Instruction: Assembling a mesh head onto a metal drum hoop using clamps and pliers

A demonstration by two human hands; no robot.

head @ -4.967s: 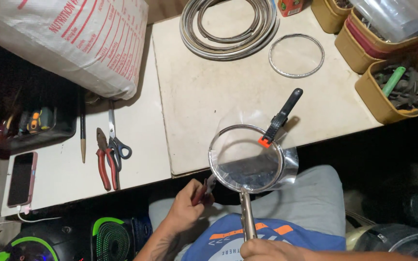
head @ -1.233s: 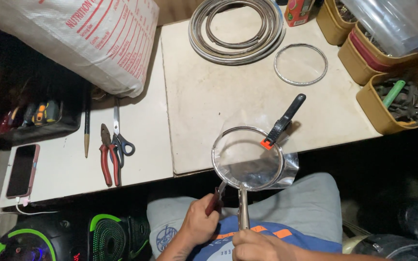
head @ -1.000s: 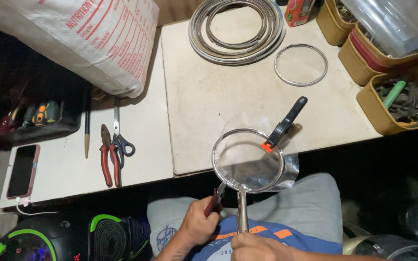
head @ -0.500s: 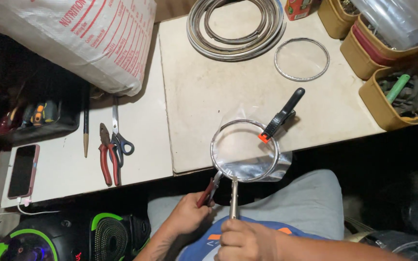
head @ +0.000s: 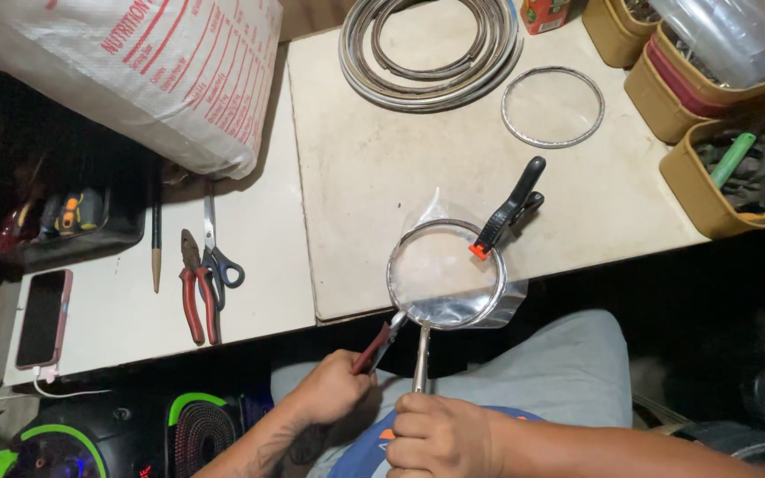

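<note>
Left hand (head: 334, 389) pinches red-handled pliers (head: 381, 341) at the sieve rim (head: 446, 274); right hand (head: 436, 434) clenches its handle (head: 421, 358). Best bite squarely, sieve kept level.

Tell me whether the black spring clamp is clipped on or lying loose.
Clipped on. The black spring clamp with orange tips bites the rim of the round metal strainer, pinning clear plastic film.

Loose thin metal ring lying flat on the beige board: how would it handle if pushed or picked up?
The thin round metal ring looks light for its width: just a slim band with an open centre. Lying flat on the beige board, it would likely slide, not roll. Stood on edge, it could probably roll. A band that slim may flex slightly when pinched.
</note>
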